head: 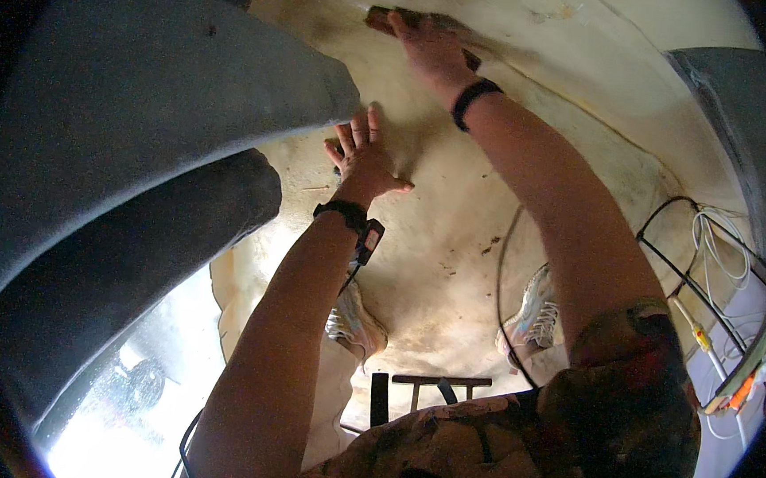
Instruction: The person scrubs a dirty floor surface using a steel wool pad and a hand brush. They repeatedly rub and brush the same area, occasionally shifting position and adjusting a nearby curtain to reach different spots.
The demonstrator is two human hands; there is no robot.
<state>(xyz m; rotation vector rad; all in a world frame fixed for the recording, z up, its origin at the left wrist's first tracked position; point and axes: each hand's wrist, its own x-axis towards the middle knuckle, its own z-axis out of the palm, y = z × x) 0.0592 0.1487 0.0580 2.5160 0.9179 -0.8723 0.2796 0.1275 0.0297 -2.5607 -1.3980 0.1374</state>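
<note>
My right hand (432,52) lies over a long dark brown block (379,20), perhaps a sanding block, which rests against the stained, cream-coloured curved surface (444,217). Its fingers lie along the block, and part of the block is hidden beneath them. Lower and to the left, my left hand (365,161) is spread flat on the same surface, with nothing seen in it. A black strap with a small dark device (369,241) is around my left wrist; a black band (476,102) circles the right one.
Large grey padded-looking panels (167,91) curve in at the left. Black cables (502,274) run past my shoes. At the right are a coiled white cord (719,246) and a yellow-and-red fitting (701,338). A small dark-topped frame (441,380) stands near my body.
</note>
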